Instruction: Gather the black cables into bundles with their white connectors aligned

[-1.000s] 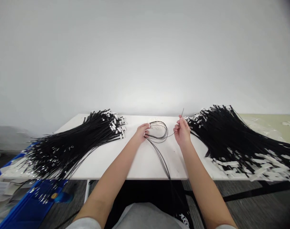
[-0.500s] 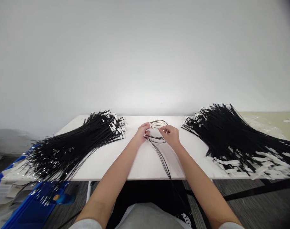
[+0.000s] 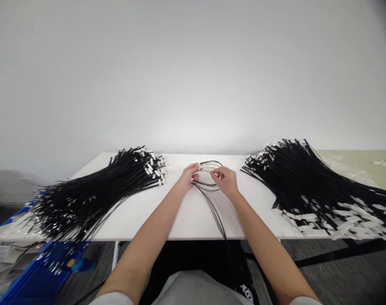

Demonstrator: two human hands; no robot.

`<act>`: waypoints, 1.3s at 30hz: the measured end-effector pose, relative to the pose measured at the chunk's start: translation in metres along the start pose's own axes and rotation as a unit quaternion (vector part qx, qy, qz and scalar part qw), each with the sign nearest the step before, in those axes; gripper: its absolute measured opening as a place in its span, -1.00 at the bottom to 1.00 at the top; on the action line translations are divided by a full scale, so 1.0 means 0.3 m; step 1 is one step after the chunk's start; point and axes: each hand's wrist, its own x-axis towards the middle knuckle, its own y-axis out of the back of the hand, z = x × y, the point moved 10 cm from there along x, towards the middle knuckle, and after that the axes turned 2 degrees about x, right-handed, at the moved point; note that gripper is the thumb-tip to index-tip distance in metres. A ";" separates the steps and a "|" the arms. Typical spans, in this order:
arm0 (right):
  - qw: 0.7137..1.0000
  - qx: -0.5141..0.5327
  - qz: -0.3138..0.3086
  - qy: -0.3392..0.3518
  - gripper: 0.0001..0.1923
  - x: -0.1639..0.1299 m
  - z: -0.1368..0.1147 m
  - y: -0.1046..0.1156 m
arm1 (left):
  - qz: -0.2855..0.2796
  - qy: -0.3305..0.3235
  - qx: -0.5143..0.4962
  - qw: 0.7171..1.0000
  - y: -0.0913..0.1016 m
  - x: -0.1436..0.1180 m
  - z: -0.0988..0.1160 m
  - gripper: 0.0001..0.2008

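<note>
Thin black wires [image 3: 214,212] run up over the table's front edge to my hands. My left hand [image 3: 189,176] is closed on the wires near a small white connector [image 3: 199,166]. Several wires bow in loops from it toward the right. My right hand [image 3: 225,180] pinches at the right side of these loops, with a small white piece showing by its fingers. What exactly lies between the right fingertips is too small to make out. A few small whitish pieces [image 3: 204,159] lie on the table just behind the hands.
A big pile of black wires with white connectors [image 3: 100,195] lies on the left of the white table [image 3: 193,220]. Another such pile [image 3: 310,182] lies on the right. A blue bin [image 3: 46,275] stands below at the left, and the wall rises behind.
The hands hold nearly the same pose on the wires. My right hand has shifted very slightly left. The whole view has moved a little.
</note>
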 end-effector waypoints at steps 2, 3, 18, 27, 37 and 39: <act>1.000 -0.002 -0.003 0.009 -0.92 -0.001 -0.009 -0.001 | -0.004 -0.003 0.000 1.000 -0.003 0.000 0.002 -0.70; 1.000 -0.005 -0.005 0.014 -0.92 -0.001 -0.014 -0.002 | -0.006 -0.004 -0.001 1.000 -0.006 -0.001 0.003 -0.71; 0.999 -0.016 0.028 0.023 -0.88 -0.004 -0.031 0.022 | -0.033 0.002 -0.001 0.999 -0.035 -0.020 0.011 -0.72; 0.999 0.002 0.041 0.016 -0.88 -0.004 -0.044 0.040 | -0.035 0.002 -0.004 0.999 -0.044 -0.027 0.018 -0.73; 0.999 -0.006 0.032 0.032 -0.89 -0.005 -0.049 0.028 | -0.035 0.001 -0.011 0.999 -0.042 -0.025 0.016 -0.73; 0.999 -0.007 0.030 0.032 -0.89 -0.006 -0.050 0.027 | -0.035 0.003 -0.011 0.999 -0.041 -0.026 0.014 -0.74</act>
